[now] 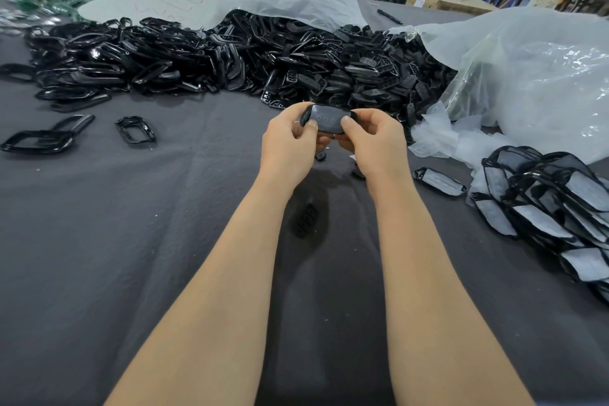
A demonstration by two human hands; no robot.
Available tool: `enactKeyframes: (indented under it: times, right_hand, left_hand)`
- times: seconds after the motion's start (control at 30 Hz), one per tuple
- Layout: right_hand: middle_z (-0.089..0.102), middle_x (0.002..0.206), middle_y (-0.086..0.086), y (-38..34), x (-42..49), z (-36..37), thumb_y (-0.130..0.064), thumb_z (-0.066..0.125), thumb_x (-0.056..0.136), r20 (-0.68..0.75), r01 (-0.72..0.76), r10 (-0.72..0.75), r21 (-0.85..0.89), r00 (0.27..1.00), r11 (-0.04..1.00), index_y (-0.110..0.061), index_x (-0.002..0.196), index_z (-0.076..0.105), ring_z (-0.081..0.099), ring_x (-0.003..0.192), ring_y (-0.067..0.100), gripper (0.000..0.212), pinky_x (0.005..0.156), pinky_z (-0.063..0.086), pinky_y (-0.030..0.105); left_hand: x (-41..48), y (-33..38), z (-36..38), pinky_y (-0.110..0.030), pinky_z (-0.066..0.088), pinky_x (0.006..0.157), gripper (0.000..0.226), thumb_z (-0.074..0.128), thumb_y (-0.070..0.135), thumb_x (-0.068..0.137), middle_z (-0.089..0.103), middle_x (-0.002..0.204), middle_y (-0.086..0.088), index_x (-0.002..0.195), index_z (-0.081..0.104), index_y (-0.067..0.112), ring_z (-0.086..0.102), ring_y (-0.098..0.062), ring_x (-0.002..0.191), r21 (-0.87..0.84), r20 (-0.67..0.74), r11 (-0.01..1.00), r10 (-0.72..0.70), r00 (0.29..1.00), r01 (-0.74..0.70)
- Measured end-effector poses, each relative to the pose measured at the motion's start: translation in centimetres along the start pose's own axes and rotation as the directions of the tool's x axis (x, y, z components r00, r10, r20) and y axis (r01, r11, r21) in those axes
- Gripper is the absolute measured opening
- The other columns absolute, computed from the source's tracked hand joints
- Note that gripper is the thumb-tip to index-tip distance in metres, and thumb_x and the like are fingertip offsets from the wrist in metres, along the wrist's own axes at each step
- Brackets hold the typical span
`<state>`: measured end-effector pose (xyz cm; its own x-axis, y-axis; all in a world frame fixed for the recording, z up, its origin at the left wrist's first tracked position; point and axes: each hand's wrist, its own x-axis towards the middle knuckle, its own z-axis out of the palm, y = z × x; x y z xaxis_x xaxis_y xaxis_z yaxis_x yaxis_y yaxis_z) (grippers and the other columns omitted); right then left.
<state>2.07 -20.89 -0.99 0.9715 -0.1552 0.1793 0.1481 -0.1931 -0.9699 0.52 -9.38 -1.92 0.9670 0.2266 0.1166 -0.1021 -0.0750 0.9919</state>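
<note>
Both my hands hold one small black plastic shell [327, 119] with a grey film on its face, lifted a little above the grey cloth table [131, 241]. My left hand [290, 142] pinches its left end, thumb on top. My right hand [372, 138] pinches its right end the same way. Another small black part [305, 219] lies on the cloth below my wrists, between my forearms.
A large heap of black plastic frames and button pads [230, 56] spreads across the back. Finished film-covered shells [547, 201] are stacked at the right, one [440, 181] lying apart. Clear plastic bags [527, 76] sit behind. Loose frames [43, 138] lie at the left.
</note>
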Motion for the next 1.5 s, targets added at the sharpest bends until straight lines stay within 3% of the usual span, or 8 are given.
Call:
enactKeyframes:
  times: [0.27, 0.4, 0.57, 0.73, 0.9, 1.27, 1.4, 1.5]
  right_hand:
    - [0.065, 0.080, -0.001, -0.01, 0.15, -0.12, -0.007, 0.057, 0.093, -0.016, 0.014, -0.014, -0.046, 1.000, 0.999, -0.008, 0.098, 0.060, 0.063, 0.059, -0.001, 0.006, 0.063, 0.053, 0.014]
    - [0.066, 0.082, 0.001, -0.05, 0.10, -0.13, -0.009, 0.058, 0.093, -0.002, 0.018, -0.019, -0.057, 1.000, 0.998, -0.010, 0.096, 0.060, 0.065, 0.069, 0.007, 0.005, 0.071, 0.056, 0.023]
    - [0.068, 0.084, 0.003, -0.12, -0.11, 0.26, -0.012, 0.060, 0.091, 0.029, 0.044, -0.041, -0.107, 0.999, 0.993, -0.020, 0.086, 0.059, 0.068, 0.082, 0.020, 0.010, 0.083, 0.057, 0.041]
    - [0.069, 0.087, 0.008, -0.27, -0.09, 0.41, -0.012, 0.060, 0.090, 0.035, 0.059, -0.055, -0.129, 0.998, 0.990, -0.019, 0.085, 0.059, 0.068, 0.086, 0.027, 0.009, 0.084, 0.054, 0.048]
    - [0.068, 0.084, 0.004, -0.19, -0.10, 0.34, -0.011, 0.060, 0.090, 0.028, 0.043, -0.041, -0.103, 0.999, 0.994, -0.021, 0.084, 0.059, 0.068, 0.084, 0.024, 0.013, 0.084, 0.056, 0.044]
    - [0.067, 0.080, 0.001, -0.06, -0.06, 0.36, -0.009, 0.060, 0.090, 0.047, 0.061, -0.057, -0.086, 0.997, 0.994, -0.021, 0.083, 0.059, 0.067, 0.073, 0.015, 0.014, 0.075, 0.057, 0.031]
    - [0.069, 0.085, 0.005, -0.10, -0.08, 0.48, -0.010, 0.061, 0.090, 0.061, 0.072, -0.066, -0.095, 0.996, 0.993, -0.018, 0.087, 0.060, 0.069, 0.082, 0.022, 0.009, 0.079, 0.057, 0.036]
    - [0.068, 0.082, 0.001, -0.15, -0.09, 0.34, -0.010, 0.061, 0.090, 0.050, 0.071, -0.067, -0.071, 0.996, 0.995, -0.021, 0.085, 0.060, 0.068, 0.074, 0.012, 0.012, 0.073, 0.057, 0.027]
  left_hand:
    - [-0.26, 0.38, 0.09, -0.036, 0.059, 0.083, 0.027, 0.050, 0.009, 0.097, 0.071, 0.084, 0.002, 0.121, 0.060, 0.017, 0.068, -0.004, 0.070, 0.002, 0.026, 1.000, 0.011, 1.000, -0.011]
    - [-0.40, 0.43, 0.01, -0.044, 0.056, 0.087, 0.015, 0.058, 0.024, 0.094, 0.071, 0.093, -0.004, 0.109, 0.062, 0.023, 0.069, -0.019, 0.088, 0.059, -0.007, 0.997, 0.043, 0.999, -0.042]
    - [-0.37, 0.41, -0.03, -0.048, 0.055, 0.087, 0.008, 0.058, 0.018, 0.094, 0.073, 0.089, -0.008, 0.094, 0.064, 0.023, 0.069, -0.026, 0.089, -0.010, -0.078, 1.000, 0.028, 0.997, -0.029]
    - [-0.14, 0.37, 0.02, -0.036, 0.058, 0.082, 0.010, 0.057, 0.011, 0.094, 0.074, 0.089, -0.007, 0.094, 0.066, 0.015, 0.071, -0.022, 0.088, -0.169, -0.090, 0.985, -0.043, 0.995, 0.027]
    - [-0.06, 0.31, 0.06, -0.023, 0.058, 0.074, 0.017, 0.055, 0.011, 0.096, 0.073, 0.094, -0.008, 0.109, 0.065, 0.005, 0.071, -0.018, 0.089, -0.198, -0.065, 0.980, -0.040, 0.997, 0.027]
    - [-0.13, 0.59, 0.02, -0.017, 0.053, 0.061, 0.013, 0.056, 0.009, 0.094, 0.070, 0.070, 0.009, 0.090, 0.064, 0.018, 0.067, -0.003, 0.067, -0.288, -0.091, 0.956, -0.091, 0.992, 0.062]
    - [-0.21, 0.70, -0.01, -0.018, 0.054, 0.062, 0.016, 0.054, 0.008, 0.094, 0.069, 0.073, 0.004, 0.084, 0.062, 0.017, 0.067, -0.012, 0.075, -0.360, -0.084, 0.928, -0.136, 0.987, 0.097]
    - [-0.26, 0.68, -0.03, -0.019, 0.055, 0.066, 0.013, 0.054, 0.011, 0.096, 0.070, 0.081, 0.001, 0.090, 0.064, 0.016, 0.068, -0.012, 0.081, -0.356, -0.050, 0.930, -0.119, 0.992, 0.094]
